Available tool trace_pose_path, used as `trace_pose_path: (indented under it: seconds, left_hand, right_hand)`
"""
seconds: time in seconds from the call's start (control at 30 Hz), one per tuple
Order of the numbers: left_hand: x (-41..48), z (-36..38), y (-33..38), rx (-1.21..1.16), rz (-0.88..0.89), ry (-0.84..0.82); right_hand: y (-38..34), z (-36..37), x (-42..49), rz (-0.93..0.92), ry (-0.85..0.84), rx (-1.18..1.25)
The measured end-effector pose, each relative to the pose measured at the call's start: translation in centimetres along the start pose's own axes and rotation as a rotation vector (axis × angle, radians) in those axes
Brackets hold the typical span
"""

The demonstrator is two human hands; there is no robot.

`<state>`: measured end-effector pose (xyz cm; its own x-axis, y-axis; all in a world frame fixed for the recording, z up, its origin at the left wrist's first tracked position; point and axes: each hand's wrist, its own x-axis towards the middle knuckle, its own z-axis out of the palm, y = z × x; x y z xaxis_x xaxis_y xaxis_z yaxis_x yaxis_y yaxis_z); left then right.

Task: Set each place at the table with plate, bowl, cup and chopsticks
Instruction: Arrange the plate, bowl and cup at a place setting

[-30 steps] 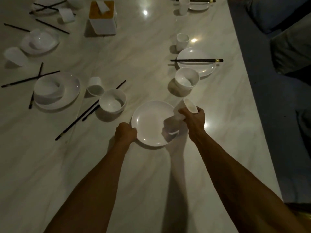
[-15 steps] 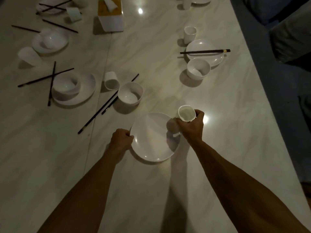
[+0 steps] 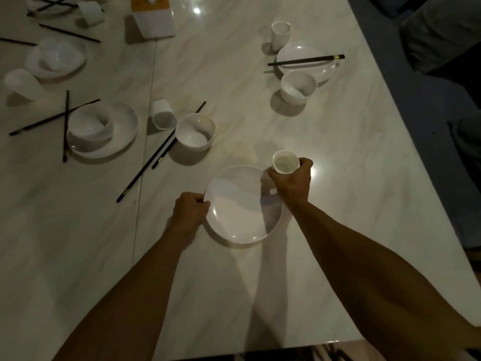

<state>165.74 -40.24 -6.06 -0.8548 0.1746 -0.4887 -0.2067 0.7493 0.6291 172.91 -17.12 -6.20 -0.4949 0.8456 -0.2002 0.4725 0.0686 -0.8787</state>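
My left hand [image 3: 191, 209] grips the left rim of a white plate [image 3: 239, 212] that lies on the marble table [image 3: 364, 178]. My right hand [image 3: 292, 182] holds a small white cup [image 3: 285, 162] upright just past the plate's far right rim. A white bowl [image 3: 195, 132] stands beyond the plate to the left, with a pair of black chopsticks [image 3: 156, 157] lying slantwise beside it and a tipped cup [image 3: 164, 114] behind. Farther right, a set place has a plate [image 3: 305, 61] with chopsticks [image 3: 305, 60] across it, a bowl [image 3: 298, 87] and a cup [image 3: 281, 35].
On the left lie a bowl on a plate [image 3: 104, 131] with crossed chopsticks [image 3: 56, 117], a tipped cup [image 3: 20, 83], and another bowl on a plate [image 3: 56, 58]. A tissue box [image 3: 153, 16] stands at the back. The table's right edge runs diagonally beside grey seating [image 3: 442, 35].
The plate and both hands have come nearer to me along the table. The cup in my right hand has turned upright, its mouth now facing up.
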Motion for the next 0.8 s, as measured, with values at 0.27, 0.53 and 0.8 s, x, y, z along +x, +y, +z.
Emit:
trace_pose_path:
  seconds: [0.27, 0.53, 0.8]
  left_hand:
    - [0.0, 1.3, 0.7, -0.020, 0.024, -0.005]
    - [0.1, 1.2, 1.2, 0.055, 0.004, -0.006]
    - [1.7, -0.9, 1.8, -0.010, -0.048, 0.048]
  right_hand:
    - [-0.1, 0.5, 0.1, 0.008, 0.044, 0.024]
    - [-0.5, 0.0, -0.1, 0.025, -0.008, -0.019]
    - [-3.2, 0.3, 1.1, -0.407, 0.075, -0.291]
